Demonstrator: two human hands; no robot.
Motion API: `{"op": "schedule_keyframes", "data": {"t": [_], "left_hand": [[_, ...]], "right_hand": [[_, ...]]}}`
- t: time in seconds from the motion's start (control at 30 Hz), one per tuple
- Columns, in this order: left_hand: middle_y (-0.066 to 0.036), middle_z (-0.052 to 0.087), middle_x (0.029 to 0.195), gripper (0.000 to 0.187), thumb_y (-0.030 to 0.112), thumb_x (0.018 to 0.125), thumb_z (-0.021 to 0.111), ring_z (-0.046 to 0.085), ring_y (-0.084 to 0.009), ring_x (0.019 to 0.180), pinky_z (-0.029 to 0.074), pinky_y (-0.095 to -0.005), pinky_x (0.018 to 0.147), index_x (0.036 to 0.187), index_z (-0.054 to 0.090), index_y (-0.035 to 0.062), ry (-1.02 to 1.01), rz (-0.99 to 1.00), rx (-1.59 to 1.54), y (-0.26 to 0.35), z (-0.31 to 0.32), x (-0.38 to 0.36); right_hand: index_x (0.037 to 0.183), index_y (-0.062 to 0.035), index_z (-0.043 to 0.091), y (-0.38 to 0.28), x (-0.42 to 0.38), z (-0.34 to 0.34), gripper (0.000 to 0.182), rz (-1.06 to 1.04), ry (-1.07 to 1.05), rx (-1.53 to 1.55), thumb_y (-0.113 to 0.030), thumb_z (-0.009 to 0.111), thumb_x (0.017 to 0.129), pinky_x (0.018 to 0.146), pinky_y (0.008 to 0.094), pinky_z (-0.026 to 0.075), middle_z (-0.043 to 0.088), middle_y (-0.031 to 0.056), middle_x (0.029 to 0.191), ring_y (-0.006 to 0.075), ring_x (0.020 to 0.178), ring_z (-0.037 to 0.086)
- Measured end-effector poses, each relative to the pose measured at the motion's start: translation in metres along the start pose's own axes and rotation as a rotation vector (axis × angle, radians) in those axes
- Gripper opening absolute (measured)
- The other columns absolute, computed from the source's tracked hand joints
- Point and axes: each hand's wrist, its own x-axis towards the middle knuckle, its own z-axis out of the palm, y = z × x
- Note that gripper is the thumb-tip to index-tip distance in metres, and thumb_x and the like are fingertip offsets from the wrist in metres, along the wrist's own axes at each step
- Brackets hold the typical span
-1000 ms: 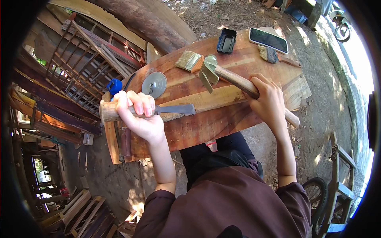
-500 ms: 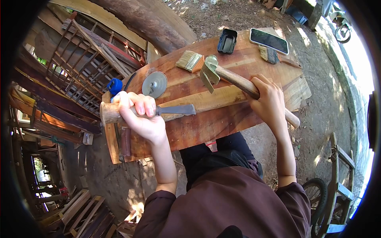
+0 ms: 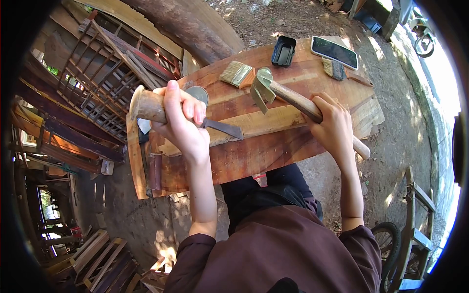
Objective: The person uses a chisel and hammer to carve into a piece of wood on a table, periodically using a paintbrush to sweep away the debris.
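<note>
My left hand (image 3: 184, 124) is closed around the wooden handle of a chisel (image 3: 223, 128), thumb lying along the handle. Its flat dark blade slants down to the right, with the tip over a long pale strip of wood (image 3: 266, 123); whether it touches cannot be told. In my right hand (image 3: 333, 119) is a claw hammer (image 3: 292, 99), gripped midway along its wooden handle. The hammer's greenish metal head (image 3: 264, 88) hovers above the bench, apart from the chisel. Behind my left fingers, a grey metal disc (image 3: 198, 94) is partly covered.
The wooden bench top (image 3: 234, 168) carries a wide paintbrush (image 3: 236, 74), a black open case (image 3: 283, 51), a phone (image 3: 334, 52) and a second brush (image 3: 335, 69). Bars and a brown cylinder (image 3: 155, 172) lie at its left end. Stacked timber (image 3: 97, 259) and a bicycle wheel (image 3: 388, 244) stand around.
My left hand has risen and tilted the chisel, so its handle end is higher and its blade slopes downward. It now covers part of the disc. My right hand and hammer have barely moved.
</note>
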Motion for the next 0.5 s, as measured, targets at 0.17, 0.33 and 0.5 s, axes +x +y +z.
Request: {"op": "schedule_keyframes", "data": {"t": [0.17,0.33,0.5], "left_hand": [[0.004,0.039,0.051,0.022,0.012,0.093,0.056,0.033,-0.0049,0.038,0.029,-0.0215,0.038,0.073,0.047,0.009,-0.072,0.007,-0.069,-0.004,0.0,0.005],[0.003,0.039,0.051,0.023,0.012,0.092,0.057,0.033,-0.0057,0.038,0.029,-0.022,0.039,0.071,0.047,0.0081,-0.069,-0.039,-0.083,-0.009,0.001,0.013],[0.005,0.036,0.052,0.03,0.02,0.092,0.057,0.032,-0.0048,0.039,0.026,-0.0218,0.042,0.067,0.042,0.0135,-0.046,-0.071,0.028,-0.008,0.006,0.013]], "right_hand": [[0.088,-0.0039,0.062,0.0,0.0,0.0,0.017,-0.011,0.007,0.013,-0.016,0.068,0.077,0.075,0.0416,0.047,0.064,0.0073,0.097,0.0346,0.085,0.061],[0.087,-0.0025,0.059,0.0,0.0,0.001,0.021,-0.022,0.018,0.039,-0.009,0.063,0.067,0.077,0.0429,0.046,0.062,0.0098,0.097,0.0367,0.082,0.06],[0.086,-0.003,0.059,-0.001,0.001,0.002,0.02,-0.012,0.018,0.053,-0.01,0.065,0.069,0.076,0.043,0.046,0.062,0.0095,0.097,0.0372,0.081,0.059]]}}
